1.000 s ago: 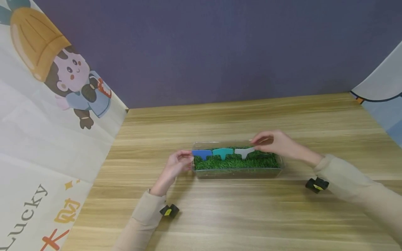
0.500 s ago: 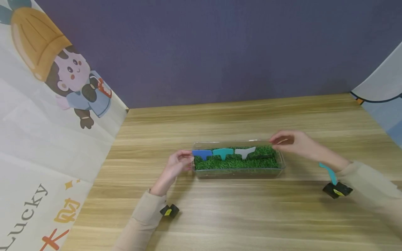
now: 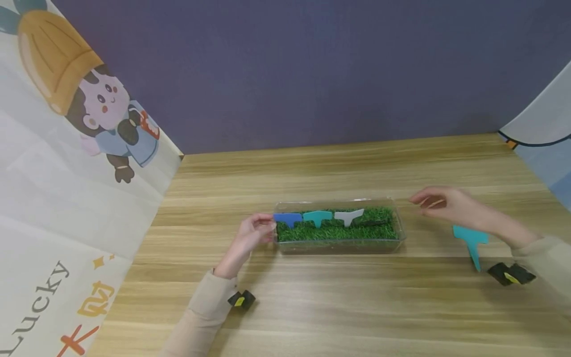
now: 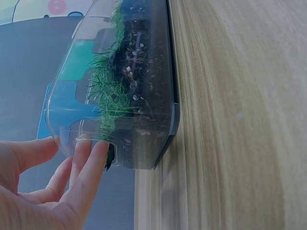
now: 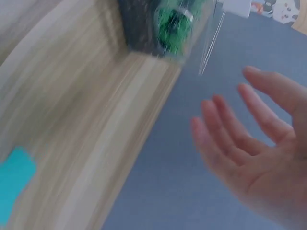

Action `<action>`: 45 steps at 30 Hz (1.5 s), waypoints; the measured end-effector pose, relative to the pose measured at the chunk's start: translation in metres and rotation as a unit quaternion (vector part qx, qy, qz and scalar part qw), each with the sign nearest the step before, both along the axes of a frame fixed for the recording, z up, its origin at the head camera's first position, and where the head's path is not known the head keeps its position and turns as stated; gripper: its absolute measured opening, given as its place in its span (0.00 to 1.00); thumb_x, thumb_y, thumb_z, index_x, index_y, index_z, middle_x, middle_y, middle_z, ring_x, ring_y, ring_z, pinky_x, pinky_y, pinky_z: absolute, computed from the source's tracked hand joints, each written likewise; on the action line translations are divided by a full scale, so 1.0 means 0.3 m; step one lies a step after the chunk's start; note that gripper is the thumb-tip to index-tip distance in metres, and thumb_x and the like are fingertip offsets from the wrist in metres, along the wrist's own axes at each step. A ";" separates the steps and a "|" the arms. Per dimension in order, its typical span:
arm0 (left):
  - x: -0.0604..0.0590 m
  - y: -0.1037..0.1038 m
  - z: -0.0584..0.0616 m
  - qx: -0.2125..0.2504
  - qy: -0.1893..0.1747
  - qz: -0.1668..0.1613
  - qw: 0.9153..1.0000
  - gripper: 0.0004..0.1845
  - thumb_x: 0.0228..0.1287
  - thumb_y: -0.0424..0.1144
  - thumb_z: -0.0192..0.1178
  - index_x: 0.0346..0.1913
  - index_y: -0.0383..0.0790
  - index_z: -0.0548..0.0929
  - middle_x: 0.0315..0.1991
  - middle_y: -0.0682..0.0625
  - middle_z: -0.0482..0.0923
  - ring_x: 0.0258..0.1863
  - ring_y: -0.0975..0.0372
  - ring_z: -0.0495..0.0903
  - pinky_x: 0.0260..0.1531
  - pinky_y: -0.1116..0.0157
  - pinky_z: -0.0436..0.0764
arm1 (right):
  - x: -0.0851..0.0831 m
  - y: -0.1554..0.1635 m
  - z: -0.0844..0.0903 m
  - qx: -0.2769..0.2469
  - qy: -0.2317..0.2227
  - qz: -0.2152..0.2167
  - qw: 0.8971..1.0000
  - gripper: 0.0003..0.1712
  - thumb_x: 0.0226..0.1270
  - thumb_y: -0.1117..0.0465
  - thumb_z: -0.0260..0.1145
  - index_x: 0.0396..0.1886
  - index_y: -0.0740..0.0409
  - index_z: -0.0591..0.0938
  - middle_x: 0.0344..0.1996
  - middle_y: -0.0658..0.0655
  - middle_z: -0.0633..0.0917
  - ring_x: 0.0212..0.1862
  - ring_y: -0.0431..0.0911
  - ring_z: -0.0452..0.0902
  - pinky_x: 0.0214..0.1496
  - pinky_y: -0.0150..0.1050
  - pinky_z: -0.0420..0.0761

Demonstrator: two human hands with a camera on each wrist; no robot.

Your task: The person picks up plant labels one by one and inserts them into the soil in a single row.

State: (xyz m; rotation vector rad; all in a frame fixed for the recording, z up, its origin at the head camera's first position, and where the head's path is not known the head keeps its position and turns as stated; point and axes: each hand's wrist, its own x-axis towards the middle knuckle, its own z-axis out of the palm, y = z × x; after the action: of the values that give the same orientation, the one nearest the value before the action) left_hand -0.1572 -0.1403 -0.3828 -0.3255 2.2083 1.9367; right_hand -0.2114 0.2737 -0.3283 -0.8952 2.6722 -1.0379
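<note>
A clear plastic planter box holds green artificial-looking grass over dark soil. Three T-shaped plant labels stand in the grass: a blue one, a teal one and a white one. My left hand touches the box's left end; in the left wrist view its fingertips rest against the end wall beside the handle cutout. To the right of the box, my right hand is in the air with loose fingers and holds nothing. A second teal plant label lies on the table below it.
The wooden table runs back to a dark blue wall panel. A printed cloth with a cartoon figure hangs at the left. Each wrist carries a small black camera, as on the right sleeve.
My right hand has left the white label and moved right, beyond the box's end. The teal label under that arm has come into view. My left hand stays at the box.
</note>
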 end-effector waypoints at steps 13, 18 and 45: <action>-0.002 0.003 0.003 -0.004 0.000 0.003 1.000 0.16 0.56 0.27 0.55 0.49 0.29 0.72 0.39 0.42 0.74 0.29 0.63 0.75 0.36 0.63 0.81 | -0.017 0.168 -0.038 0.160 -0.040 -0.022 0.986 0.25 0.54 0.65 0.64 0.50 0.75 0.70 0.44 0.74 0.74 0.43 0.64 0.72 0.37 0.51 0.78; -0.002 0.001 0.003 -0.004 0.000 0.003 1.000 0.16 0.56 0.27 0.55 0.49 0.30 0.72 0.39 0.42 0.74 0.29 0.62 0.75 0.36 0.60 0.81 | -0.019 0.211 -0.066 0.202 -0.056 -0.022 0.978 0.31 0.52 0.60 0.66 0.51 0.77 0.68 0.43 0.77 0.73 0.44 0.68 0.70 0.34 0.52 0.78; 0.001 -0.002 -0.003 -0.002 0.008 -0.007 1.000 0.18 0.56 0.28 0.55 0.50 0.28 0.71 0.41 0.41 0.73 0.32 0.60 0.76 0.37 0.61 0.81 | 0.000 0.278 -0.172 0.249 -0.031 -0.051 0.967 0.40 0.41 0.54 0.72 0.47 0.79 0.68 0.35 0.80 0.71 0.37 0.70 0.70 0.29 0.54 0.77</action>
State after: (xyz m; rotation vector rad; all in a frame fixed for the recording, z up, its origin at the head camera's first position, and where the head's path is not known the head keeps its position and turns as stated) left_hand -0.1570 -0.1408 -0.3836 -0.2968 2.2189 1.9345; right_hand -0.2113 0.3571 -0.3798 -0.6155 2.7477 -0.3584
